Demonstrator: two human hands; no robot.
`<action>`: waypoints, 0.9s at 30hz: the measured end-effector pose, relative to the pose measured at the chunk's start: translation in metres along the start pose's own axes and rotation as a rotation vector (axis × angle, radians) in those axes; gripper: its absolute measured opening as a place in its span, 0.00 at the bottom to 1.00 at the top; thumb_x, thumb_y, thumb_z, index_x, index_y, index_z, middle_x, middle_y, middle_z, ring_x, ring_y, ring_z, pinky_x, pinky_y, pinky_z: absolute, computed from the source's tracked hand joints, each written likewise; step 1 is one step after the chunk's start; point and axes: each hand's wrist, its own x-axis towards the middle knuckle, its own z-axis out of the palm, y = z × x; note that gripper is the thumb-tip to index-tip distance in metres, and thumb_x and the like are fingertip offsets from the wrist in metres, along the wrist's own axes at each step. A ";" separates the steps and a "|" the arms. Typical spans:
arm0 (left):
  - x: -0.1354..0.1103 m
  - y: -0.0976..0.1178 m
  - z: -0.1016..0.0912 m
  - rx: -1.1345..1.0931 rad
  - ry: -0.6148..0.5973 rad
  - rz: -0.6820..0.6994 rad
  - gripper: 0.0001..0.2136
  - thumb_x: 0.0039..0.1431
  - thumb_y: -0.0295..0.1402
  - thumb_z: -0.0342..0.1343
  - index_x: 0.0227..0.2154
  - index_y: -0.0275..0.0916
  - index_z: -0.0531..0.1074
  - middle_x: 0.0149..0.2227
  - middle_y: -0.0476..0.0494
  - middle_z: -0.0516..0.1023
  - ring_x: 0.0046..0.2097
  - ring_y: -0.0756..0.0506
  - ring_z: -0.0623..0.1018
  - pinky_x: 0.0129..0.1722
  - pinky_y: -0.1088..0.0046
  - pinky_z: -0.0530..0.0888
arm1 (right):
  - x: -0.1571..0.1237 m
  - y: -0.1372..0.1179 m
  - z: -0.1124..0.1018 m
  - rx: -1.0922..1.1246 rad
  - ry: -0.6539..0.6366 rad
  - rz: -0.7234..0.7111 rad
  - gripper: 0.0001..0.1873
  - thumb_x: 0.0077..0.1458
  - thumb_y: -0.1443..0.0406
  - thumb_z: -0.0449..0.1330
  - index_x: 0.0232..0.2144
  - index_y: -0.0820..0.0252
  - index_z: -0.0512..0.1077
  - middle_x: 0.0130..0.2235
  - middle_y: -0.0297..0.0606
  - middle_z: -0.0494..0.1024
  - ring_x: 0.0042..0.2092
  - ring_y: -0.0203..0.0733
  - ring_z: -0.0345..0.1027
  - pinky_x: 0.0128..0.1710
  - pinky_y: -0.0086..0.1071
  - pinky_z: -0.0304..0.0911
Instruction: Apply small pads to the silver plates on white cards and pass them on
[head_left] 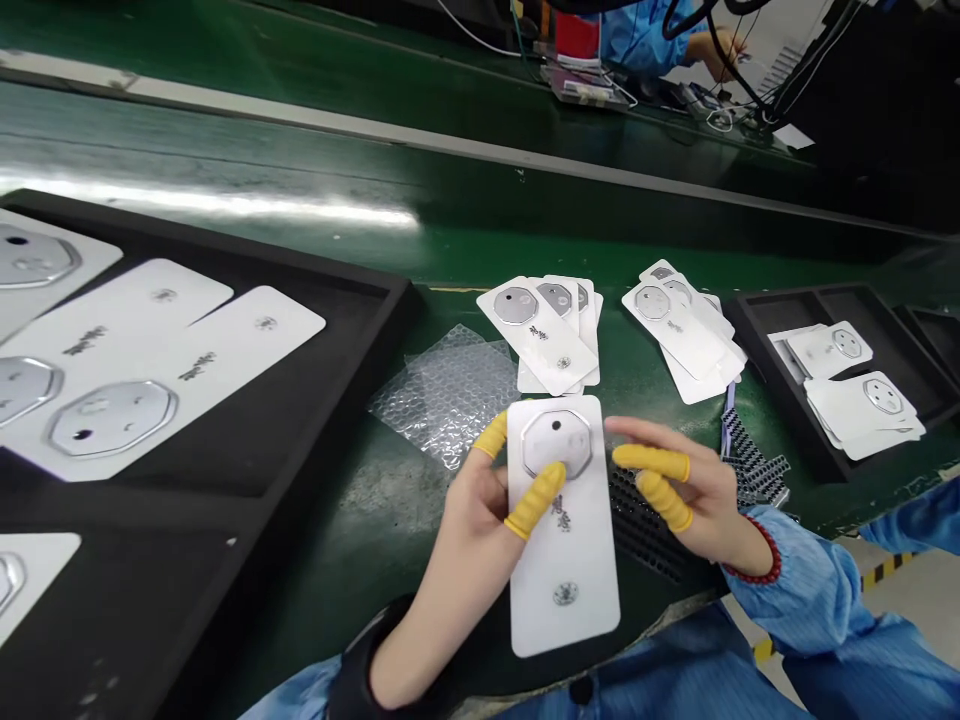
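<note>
A white phone back panel [564, 560] with a grey octagonal camera area stands nearly upright toward me. My left hand [480, 510] grips it along its left side, thumb across the front below the camera area and fingers behind. Yellow finger cots cover some fingertips on both hands. Just right of the panel, my right hand [697, 495] has its fingers apart and holds nothing. Below that hand lie black dotted strips [645, 530], with more strips [754, 465] beside the wrist. Bubble wrap sheets [450, 395] lie on the green bench beyond my left hand.
Two piles of panels, a middle pile [551, 345] and a right pile [686, 335], lie on the bench. A large black tray [315, 420] at left and a smaller black tray [817, 300] at right hold panels. Across the bench, a co-worker's hand [712, 52] shows near cables.
</note>
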 end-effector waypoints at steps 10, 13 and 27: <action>0.009 -0.001 -0.004 0.075 0.259 0.115 0.38 0.43 0.35 0.70 0.58 0.41 0.60 0.33 0.46 0.82 0.25 0.44 0.80 0.22 0.69 0.79 | -0.057 0.014 -0.015 -0.566 -0.091 0.135 0.18 0.58 0.63 0.62 0.50 0.61 0.71 0.57 0.53 0.68 0.62 0.54 0.59 0.56 0.58 0.63; 0.013 -0.004 -0.010 0.366 0.263 0.275 0.42 0.51 0.35 0.64 0.66 0.44 0.48 0.38 0.43 0.81 0.27 0.44 0.80 0.25 0.70 0.77 | -0.065 0.026 -0.013 -0.571 -0.136 0.117 0.11 0.61 0.66 0.58 0.46 0.61 0.72 0.56 0.51 0.70 0.60 0.53 0.61 0.56 0.61 0.60; 0.023 -0.030 0.001 0.414 -0.167 0.069 0.17 0.45 0.46 0.66 0.25 0.35 0.80 0.25 0.43 0.81 0.29 0.44 0.77 0.30 0.71 0.74 | -0.002 0.022 -0.014 -0.395 -0.181 -0.170 0.10 0.62 0.70 0.56 0.45 0.65 0.71 0.50 0.50 0.72 0.54 0.44 0.65 0.55 0.46 0.65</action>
